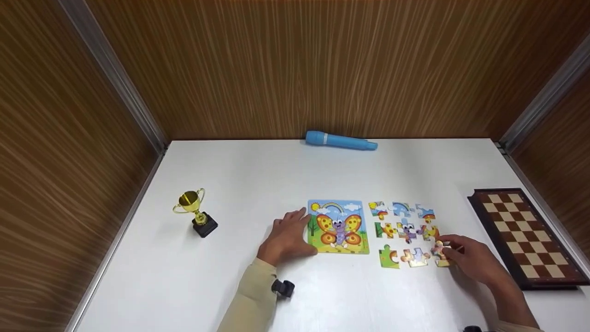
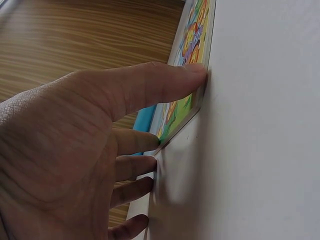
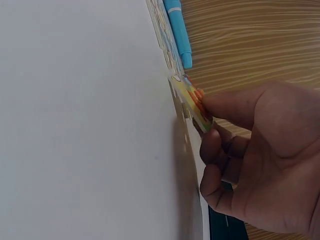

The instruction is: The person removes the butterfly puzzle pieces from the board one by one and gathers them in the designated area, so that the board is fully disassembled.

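A square butterfly puzzle board [image 1: 339, 226] lies flat on the white table. My left hand [image 1: 289, 234] rests at its left side, thumb at the near edge and fingertips at the left edge, fingers fairly straight. To the right of the board, several puzzle pieces [image 1: 407, 230] lie spread in three rows. My right hand [image 1: 474, 258] pinches the lower right puzzle piece [image 1: 441, 252] between thumb and fingers. In the right wrist view this puzzle piece [image 3: 192, 101] is tilted, with one side raised over the table.
A chessboard [image 1: 528, 235] lies at the right, close to my right hand. The small gold trophy [image 1: 198, 214] stands at the left. Along the back wall lies a blue microphone-shaped object [image 1: 341, 140]. Wood-grain panels [image 1: 295, 69] enclose the table on three sides.
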A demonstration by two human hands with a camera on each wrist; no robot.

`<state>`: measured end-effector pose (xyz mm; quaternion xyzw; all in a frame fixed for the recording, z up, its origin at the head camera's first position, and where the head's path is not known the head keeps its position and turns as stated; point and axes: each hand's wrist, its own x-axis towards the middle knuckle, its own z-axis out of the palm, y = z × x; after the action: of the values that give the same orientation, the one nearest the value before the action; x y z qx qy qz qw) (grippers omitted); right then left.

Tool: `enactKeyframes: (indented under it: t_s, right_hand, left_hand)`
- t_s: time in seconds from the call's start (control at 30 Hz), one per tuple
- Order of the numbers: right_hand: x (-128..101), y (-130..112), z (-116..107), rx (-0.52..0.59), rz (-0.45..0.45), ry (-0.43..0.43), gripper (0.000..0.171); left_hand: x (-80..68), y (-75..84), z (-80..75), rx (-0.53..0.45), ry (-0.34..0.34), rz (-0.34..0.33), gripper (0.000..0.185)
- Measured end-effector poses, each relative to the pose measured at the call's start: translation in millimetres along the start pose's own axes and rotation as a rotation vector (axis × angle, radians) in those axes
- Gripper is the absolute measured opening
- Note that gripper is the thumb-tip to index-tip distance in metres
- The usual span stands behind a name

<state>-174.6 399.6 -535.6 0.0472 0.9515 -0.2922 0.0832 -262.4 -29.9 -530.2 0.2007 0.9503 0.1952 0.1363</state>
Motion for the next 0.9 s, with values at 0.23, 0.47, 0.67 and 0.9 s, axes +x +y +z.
enactKeyframes:
  t_s: [0.23,0.47,0.67,0.9]
  right_hand:
    - [0.9,3.3,0.1,0.003,-0.012,0.003,0.037]
    - [-1.0,0.6,1.8,-0.015,-0.061,0.031,0.035]
    - [-3.2,-5.6,-1.5,-0.076,-0.019,0.025,0.036]
    - [-2.7,-9.6,-3.1,-0.080,0.023,-0.009,0.041]
  left_hand:
    - [-0.1,1.9,-0.4,-0.030,-0.023,-0.024,0.096]
    - [-0.4,1.4,-0.1,-0.021,-0.021,-0.028,0.095]
    - [-1.6,1.3,-2.0,-0.014,-0.005,-0.009,0.094]
    - [-2.7,0.6,-1.2,-0.024,-0.008,-0.007,0.095]
